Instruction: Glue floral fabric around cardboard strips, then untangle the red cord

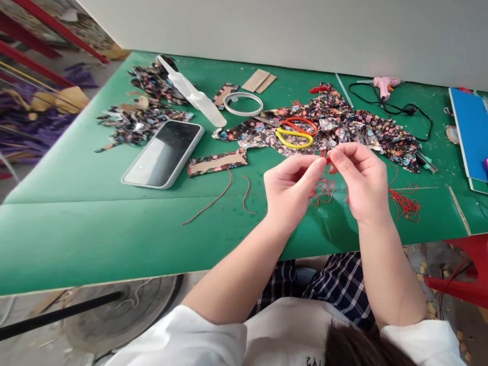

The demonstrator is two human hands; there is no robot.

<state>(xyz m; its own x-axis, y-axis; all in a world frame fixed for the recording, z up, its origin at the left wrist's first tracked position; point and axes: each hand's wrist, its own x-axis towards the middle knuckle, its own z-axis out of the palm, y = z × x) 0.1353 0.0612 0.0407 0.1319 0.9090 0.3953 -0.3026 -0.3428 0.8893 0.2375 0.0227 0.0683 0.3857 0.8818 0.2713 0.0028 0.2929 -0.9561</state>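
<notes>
My left hand and my right hand meet above the front of the green table. Each pinches red cord between thumb and forefinger, and the short piece between the fingertips is bunched together. Loops of loose red cord hang or lie just below the hands; I cannot tell which. Right of my right hand lies a tangled bundle of red cord. Behind the hands, scissors with one orange and one yellow handle rest on black floral fabric.
A phone, cardboard partly wrapped in floral fabric and a roll of tape lie to the left. Fabric scraps sit beyond the phone. A pink glue gun with a black cable lies back right, near a blue board.
</notes>
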